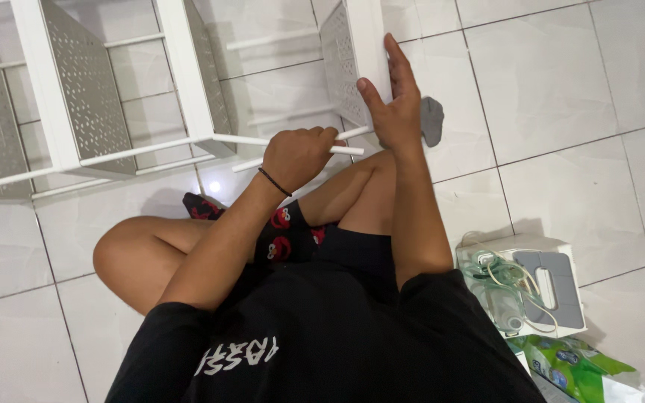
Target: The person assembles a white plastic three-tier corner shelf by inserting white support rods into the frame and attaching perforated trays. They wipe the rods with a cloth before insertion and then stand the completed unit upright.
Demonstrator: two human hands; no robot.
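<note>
Left hand [296, 153] fisted on a thin white rod [341, 148]; right hand [396, 101] flat, open against the perforated white rack [341, 63].

Head view, evenly and fairly brightly lit by cool indoor light. A small round glare spot [214, 186] on the glossy white floor tiles [561, 89], just left of centre, marks a light source overhead. Soft grey shadows spread from the white rack [54, 97] across the tiles at 10 to 12 o'clock, and a darker shadow lies beside the bent knee [125, 257] at 9 o'clock. The black shirt [322, 336] at 6 o'clock holds little detail. Focus is adequate at centre, with slight softness overall. Tile lines bow mildly toward the edges. The green bag [576, 369] at 5 o'clock shows small sheen highlights.
</note>
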